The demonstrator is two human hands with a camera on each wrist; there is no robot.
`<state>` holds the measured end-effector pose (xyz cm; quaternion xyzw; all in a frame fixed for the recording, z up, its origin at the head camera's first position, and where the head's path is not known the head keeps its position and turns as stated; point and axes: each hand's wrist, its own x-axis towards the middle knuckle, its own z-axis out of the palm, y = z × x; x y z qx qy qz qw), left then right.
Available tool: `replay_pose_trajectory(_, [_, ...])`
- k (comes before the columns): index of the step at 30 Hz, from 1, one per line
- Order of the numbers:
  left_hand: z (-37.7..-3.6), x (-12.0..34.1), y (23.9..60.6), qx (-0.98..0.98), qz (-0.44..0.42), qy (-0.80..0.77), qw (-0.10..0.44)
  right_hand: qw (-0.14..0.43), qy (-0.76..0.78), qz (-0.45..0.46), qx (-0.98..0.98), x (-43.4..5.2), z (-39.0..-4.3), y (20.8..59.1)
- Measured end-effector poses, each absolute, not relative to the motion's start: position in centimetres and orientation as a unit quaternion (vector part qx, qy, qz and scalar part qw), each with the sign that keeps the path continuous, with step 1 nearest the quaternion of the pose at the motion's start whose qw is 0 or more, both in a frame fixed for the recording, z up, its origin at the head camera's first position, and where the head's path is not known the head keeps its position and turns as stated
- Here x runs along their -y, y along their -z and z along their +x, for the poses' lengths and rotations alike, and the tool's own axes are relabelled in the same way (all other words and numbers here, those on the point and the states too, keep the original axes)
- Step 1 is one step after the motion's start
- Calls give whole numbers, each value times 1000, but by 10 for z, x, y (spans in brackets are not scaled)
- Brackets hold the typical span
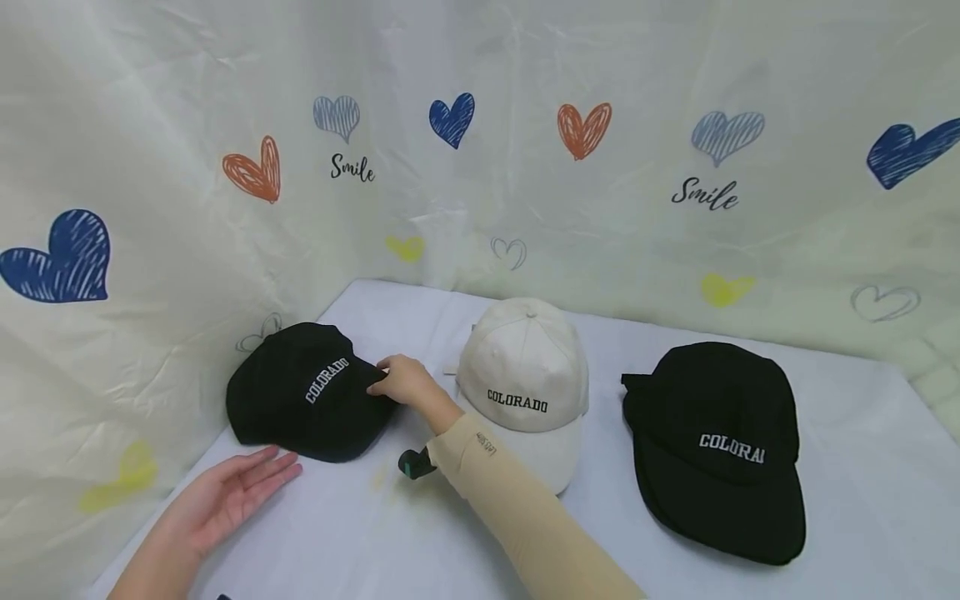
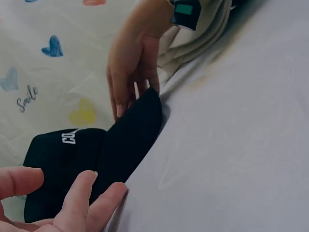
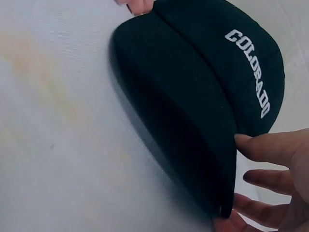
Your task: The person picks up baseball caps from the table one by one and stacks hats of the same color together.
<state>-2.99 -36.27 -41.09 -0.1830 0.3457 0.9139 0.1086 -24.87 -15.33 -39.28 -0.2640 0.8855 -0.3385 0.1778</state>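
Observation:
A black cap with white "COLORADO" lettering lies at the left of the table, brim toward me. My right hand holds the right end of its brim, thumb on top and fingers curled under the edge. My left hand lies flat and open on the cloth, fingers straight, with its fingertips at the near left edge of the same brim. The left wrist view shows the right hand's fingers draped over the brim tip.
A cream "COLORADO" cap sits mid-table and another black cap to the right. The white tablecloth has a faint yellow stain. A heart-printed curtain closes the back and left side.

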Motion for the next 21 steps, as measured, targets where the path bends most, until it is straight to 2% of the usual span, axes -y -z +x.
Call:
replay_pose_trajectory(7, [-34, 366, 415, -406, -228, -881, 87, 211, 366, -258, -869, 150, -252, 395])
replay_pose_trajectory(21, [-43, 362, 415, -519, -237, -817, 80, 265, 350, -258, -860, 144, -253, 392])
